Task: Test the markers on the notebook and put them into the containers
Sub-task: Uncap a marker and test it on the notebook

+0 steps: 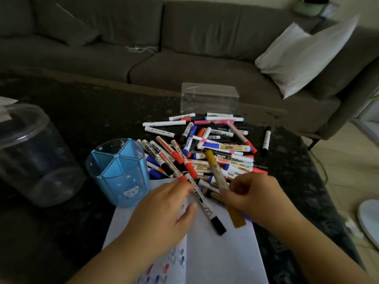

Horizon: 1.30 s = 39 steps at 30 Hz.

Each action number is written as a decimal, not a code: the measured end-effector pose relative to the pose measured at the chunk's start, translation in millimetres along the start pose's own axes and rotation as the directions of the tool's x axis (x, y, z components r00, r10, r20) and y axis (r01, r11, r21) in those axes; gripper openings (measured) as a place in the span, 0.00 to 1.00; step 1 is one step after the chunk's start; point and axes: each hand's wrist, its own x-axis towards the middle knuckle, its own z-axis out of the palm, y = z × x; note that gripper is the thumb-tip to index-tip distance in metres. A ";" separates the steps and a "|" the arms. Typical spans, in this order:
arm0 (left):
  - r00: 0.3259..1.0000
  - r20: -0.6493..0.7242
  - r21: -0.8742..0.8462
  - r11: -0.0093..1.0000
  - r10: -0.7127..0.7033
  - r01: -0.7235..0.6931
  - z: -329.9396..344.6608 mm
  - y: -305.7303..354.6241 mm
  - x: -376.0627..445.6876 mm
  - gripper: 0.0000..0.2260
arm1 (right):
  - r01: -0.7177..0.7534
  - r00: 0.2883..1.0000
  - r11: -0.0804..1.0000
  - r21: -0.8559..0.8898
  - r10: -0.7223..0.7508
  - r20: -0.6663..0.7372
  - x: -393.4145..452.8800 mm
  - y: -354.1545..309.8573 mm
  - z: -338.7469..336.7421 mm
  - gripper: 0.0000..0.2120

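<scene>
My right hand (253, 196) holds a yellow marker (217, 173), fingers curled round its middle, with the yellow cap end pointing up and away from me. My left hand (164, 210) lies flat with loose fingers on the white notebook (221, 253), touching a marker with a black cap (205, 203) that lies across the page. The notebook sits at the near edge of the dark table (82, 111), and it has red and blue scribbles near its bottom. A big pile of markers (207, 146) lies in the middle of the table, touching the top of the notebook. The blue cup with sections (120, 175) stands just left of the pile. A clear round tub (30, 156) stands at the left edge. A clear box (209, 98) stands behind the pile, near the far edge. Behind the table is a grey sofa (184, 37) with a white pillow (303, 56).
</scene>
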 end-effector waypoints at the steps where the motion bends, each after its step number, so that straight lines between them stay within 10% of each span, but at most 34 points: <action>1: 0.999 0.007 -0.058 0.997 -0.041 0.041 -1.2 4.8 -3.2 0.12 | -0.049 0.999 0.985 0.168 0.050 0.003 -6.8 -3.2 -5.1 0.08; 5: 0.991 0.094 -0.272 0.955 -0.097 0.119 0.3 26.6 -10.9 0.14 | -0.201 0.978 0.682 0.703 0.180 0.105 -34.5 -14.8 -6.0 0.04; 9: 0.980 0.140 -0.387 0.903 -0.144 0.188 6.1 39.6 -17.4 0.11 | -0.255 0.955 0.438 0.862 0.255 0.153 -53.1 -18.5 5.1 0.05; 13: 0.983 0.098 -0.380 0.907 -0.158 0.183 8.4 32.9 -25.0 0.10 | -0.108 0.951 0.955 0.276 0.180 -0.250 -68.9 1.5 22.2 0.14; 15: 0.982 0.108 -0.353 0.918 -0.153 0.182 5.6 28.1 -25.9 0.09 | 0.125 0.827 0.963 -0.238 -0.233 -0.512 -73.4 13.1 24.8 0.10; 17: 0.978 0.148 -0.344 0.920 -0.144 0.187 2.7 25.4 -24.4 0.08 | 0.278 0.765 0.830 -0.485 -0.496 -0.411 -71.4 18.7 29.3 0.11; 23: 0.947 0.320 -0.304 0.944 -0.026 0.128 9.0 19.7 -25.5 0.04 | 0.467 0.791 0.723 -0.510 -0.599 -0.125 -62.6 28.9 49.3 0.14; 39: 0.905 0.426 -0.356 0.920 0.004 0.163 -3.1 7.8 -29.8 0.05 | 0.570 0.797 0.728 -0.381 -0.602 0.041 -69.8 20.1 43.1 0.18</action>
